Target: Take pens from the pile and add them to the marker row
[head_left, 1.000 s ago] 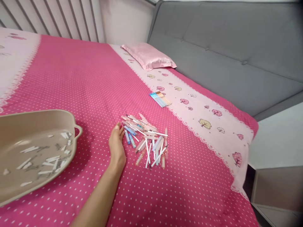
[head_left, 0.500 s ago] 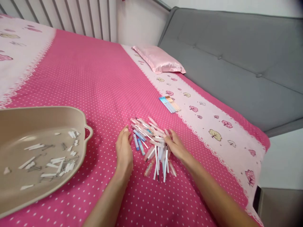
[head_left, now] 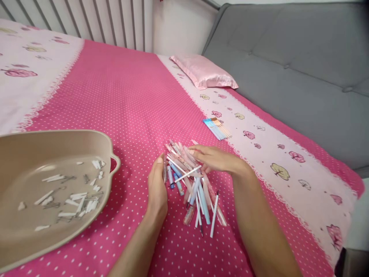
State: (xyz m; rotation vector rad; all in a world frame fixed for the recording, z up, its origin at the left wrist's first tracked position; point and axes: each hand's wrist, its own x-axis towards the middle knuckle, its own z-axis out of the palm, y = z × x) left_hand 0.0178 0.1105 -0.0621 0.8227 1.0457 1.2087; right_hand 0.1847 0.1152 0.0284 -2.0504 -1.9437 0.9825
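Note:
A loose heap of pen parts [head_left: 184, 161] lies on the pink bedspread [head_left: 115, 96]: clear pinkish barrels, blue caps and barrels, and thin white refills [head_left: 213, 219] fanned toward me. My left hand [head_left: 157, 188] rests along the left side of the heap, fingers stretched and partly hidden by it. At the upper right, my right hand [head_left: 215, 157] lies over the heap with its fingers extended, touching the clear barrels. Neither hand grips a piece.
On the left sits a beige basin [head_left: 63, 134] with a handle, holding small white pieces and springs. Several blue and peach pens [head_left: 217, 129] lie side by side beyond the heap. A pink pillow [head_left: 204, 71] and grey headboard [head_left: 288, 50] are at the back.
My right hand has swung up and around to the heap's far right side. The heap is drawn together more tightly at the top, and the refills are spread differently. The view has shifted slightly.

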